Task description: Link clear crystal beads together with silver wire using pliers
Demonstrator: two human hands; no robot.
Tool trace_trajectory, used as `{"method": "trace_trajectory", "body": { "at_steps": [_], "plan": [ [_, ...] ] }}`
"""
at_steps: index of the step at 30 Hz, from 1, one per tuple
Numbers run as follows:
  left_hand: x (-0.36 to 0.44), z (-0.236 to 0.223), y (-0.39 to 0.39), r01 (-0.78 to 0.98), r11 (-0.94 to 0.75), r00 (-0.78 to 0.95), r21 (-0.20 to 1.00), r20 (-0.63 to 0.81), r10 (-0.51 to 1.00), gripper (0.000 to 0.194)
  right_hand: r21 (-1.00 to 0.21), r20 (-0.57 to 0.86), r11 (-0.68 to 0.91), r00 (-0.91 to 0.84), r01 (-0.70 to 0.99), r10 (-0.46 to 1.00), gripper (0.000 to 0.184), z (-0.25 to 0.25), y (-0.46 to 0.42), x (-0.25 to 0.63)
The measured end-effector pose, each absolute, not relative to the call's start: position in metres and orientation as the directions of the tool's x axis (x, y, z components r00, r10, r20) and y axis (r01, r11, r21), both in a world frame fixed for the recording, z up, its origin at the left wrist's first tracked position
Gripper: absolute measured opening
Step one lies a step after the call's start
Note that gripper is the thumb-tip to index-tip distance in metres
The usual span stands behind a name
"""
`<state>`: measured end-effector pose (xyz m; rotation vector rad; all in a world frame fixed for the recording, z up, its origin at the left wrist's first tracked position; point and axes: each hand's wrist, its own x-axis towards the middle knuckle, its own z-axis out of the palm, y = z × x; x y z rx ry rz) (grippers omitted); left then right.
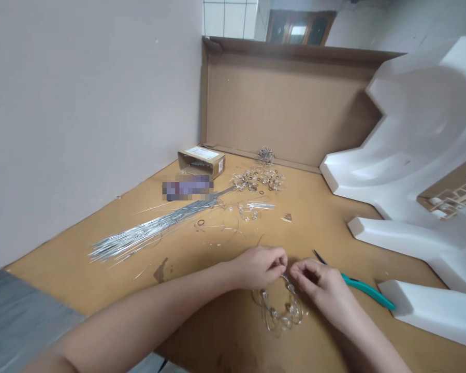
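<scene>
My left hand (261, 267) is closed, thumb and fingers pinched together at the top of a looped strand of thin silvery wire with clear beads (283, 313). Close by on the right, my right hand (321, 284) is also pinched, its fingertips a small gap from the left ones. Whatever lies between the right fingertips is too small to make out. The strand's loops spread below and between both hands. Beside and partly behind the right hand lies a hand tool with a teal handle (368, 291) and a dark pointed tip.
A bundle of straight metal wires (151, 228) lies at left. Behind are an open small cardboard box (202, 161), a blurred purple packet (188, 187) and a heap of beaded wire pieces (256, 178). White molded foam (411, 233) borders the right; a cardboard panel (287, 103) stands behind.
</scene>
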<state>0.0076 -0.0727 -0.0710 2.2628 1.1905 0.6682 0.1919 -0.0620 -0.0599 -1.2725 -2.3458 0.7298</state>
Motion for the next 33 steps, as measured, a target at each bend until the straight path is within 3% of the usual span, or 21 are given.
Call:
{"method": "trace_trajectory", "body": {
  "at_steps": [5, 10, 17, 21, 25, 33],
  "plan": [
    [0.007, -0.07, -0.074, 0.604, -0.533, 0.514, 0.593, 0.222, 0.829, 0.009, -0.731, 0.058, 0.364, -0.479, 0.578, 0.876, 0.024, -0.062, -0.061, 0.192],
    [0.011, -0.069, -0.073, 0.624, -0.574, 0.501, 0.531, 0.292, 0.815, 0.012, -0.782, 0.04, 0.314, -0.459, 0.539, 0.888, 0.025, -0.06, -0.064, 0.187],
    [0.01, -0.07, -0.071, 0.558, -0.433, 0.436, 0.708, 0.193, 0.879, 0.014, -0.845, 0.048, 0.239, -0.376, 0.479, 0.925, 0.029, -0.062, -0.062, 0.188],
    [0.008, -0.07, -0.07, 0.566, -0.356, 0.355, 0.744, 0.169, 0.919, 0.018, -0.707, 0.145, 0.26, -0.226, 0.657, 0.963, 0.031, -0.057, -0.061, 0.196],
    [0.007, -0.07, -0.068, 0.595, -0.315, 0.298, 0.739, 0.161, 0.941, 0.017, -0.517, -0.003, 0.285, -0.334, 0.807, 0.943, 0.026, -0.048, -0.068, 0.199],
    [0.007, -0.071, -0.068, 0.597, -0.338, 0.285, 0.727, 0.201, 0.937, 0.014, -0.427, -0.164, 0.32, -0.42, 0.846, 0.893, 0.021, -0.049, -0.078, 0.188]
  ]
}}
